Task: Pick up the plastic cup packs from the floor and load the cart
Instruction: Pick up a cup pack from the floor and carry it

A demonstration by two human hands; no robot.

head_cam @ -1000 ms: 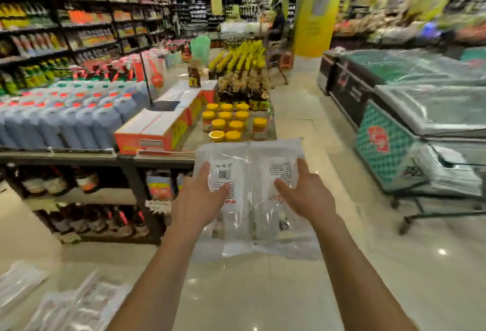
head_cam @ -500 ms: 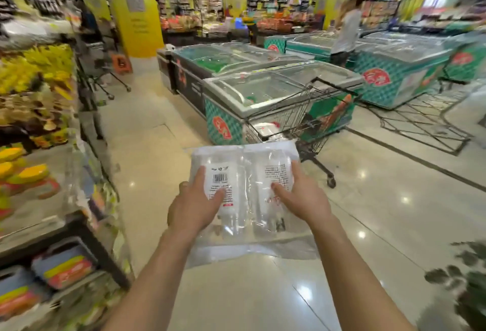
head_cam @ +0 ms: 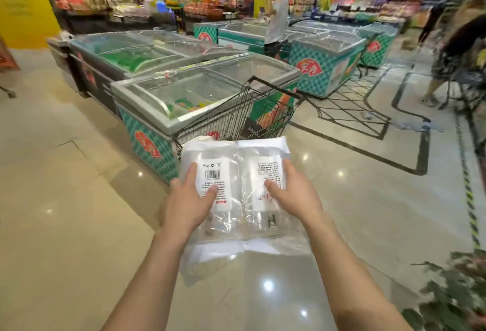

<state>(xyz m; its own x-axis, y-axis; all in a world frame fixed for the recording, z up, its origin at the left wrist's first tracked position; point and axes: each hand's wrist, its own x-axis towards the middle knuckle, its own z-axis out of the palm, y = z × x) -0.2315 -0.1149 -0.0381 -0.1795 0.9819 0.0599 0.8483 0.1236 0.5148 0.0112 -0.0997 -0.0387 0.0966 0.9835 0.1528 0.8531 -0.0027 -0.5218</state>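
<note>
- Left hand (head_cam: 187, 200) and right hand (head_cam: 292, 194) grip the plastic cup packs (head_cam: 235, 188) between them, thumbs curled on top.
- The cart (head_cam: 236, 117) stands just beyond the fingertips.

Setting: supermarket. Rows of glass-topped chest freezers (head_cam: 168, 94). A wire shopping cart (head_cam: 231, 117) stands just beside the nearest freezer, stocked shelves (head_cam: 302, 2) behind them, a shopper (head_cam: 276, 20) between freezers.

At eleven o'clock we see glass-topped chest freezers (head_cam: 168, 94), at ten a yellow pillar (head_cam: 23, 10). A person in a white top (head_cam: 277, 15) stands at twelve. A wire panel (head_cam: 349, 104) lies on the floor at one; leaves (head_cam: 452, 291) show at four.
</note>
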